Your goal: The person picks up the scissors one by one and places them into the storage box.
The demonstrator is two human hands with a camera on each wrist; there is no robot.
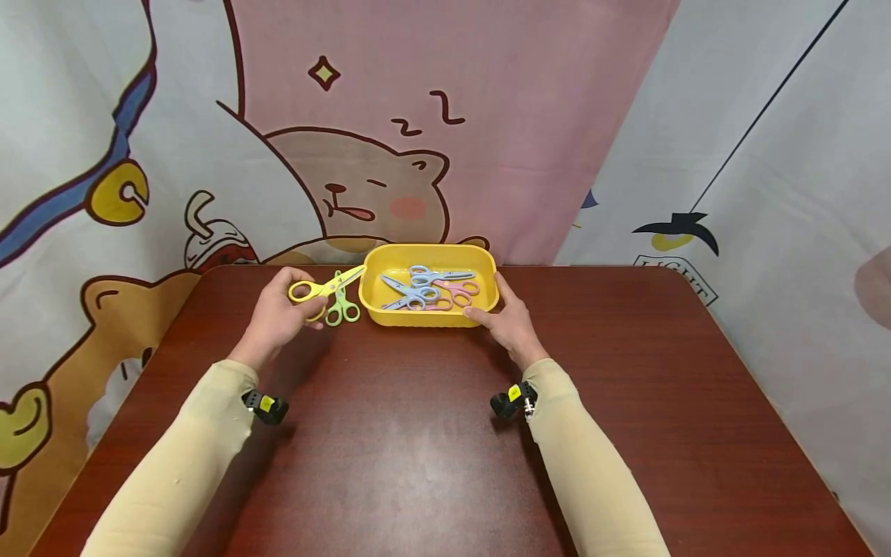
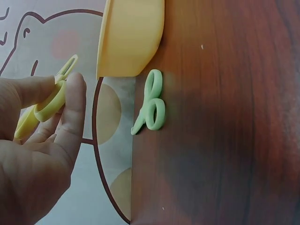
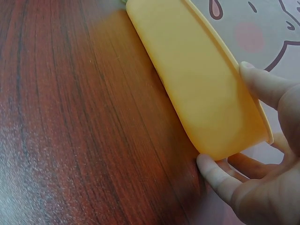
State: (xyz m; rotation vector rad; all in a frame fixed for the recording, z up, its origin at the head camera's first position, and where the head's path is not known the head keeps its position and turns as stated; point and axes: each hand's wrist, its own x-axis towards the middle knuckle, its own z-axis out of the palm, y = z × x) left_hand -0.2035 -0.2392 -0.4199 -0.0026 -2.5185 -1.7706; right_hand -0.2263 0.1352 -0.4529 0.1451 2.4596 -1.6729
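Head view: yellow scissors point(image 1: 322, 290) are held in the left hand point(image 1: 278, 317) just beside the yellow tray point(image 1: 376, 305), steadied by the right hand point(image 1: 511, 321). Green scissors point(image 1: 343, 308) lie on the surface point(image 1: 418, 433). Lowering into the tray is judged next.

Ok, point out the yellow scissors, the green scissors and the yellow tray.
yellow scissors point(image 1: 322, 289), head view, on the handle.
green scissors point(image 2: 153, 104), left wrist view, on a handle loop.
yellow tray point(image 3: 197, 82), right wrist view, on its outer wall.
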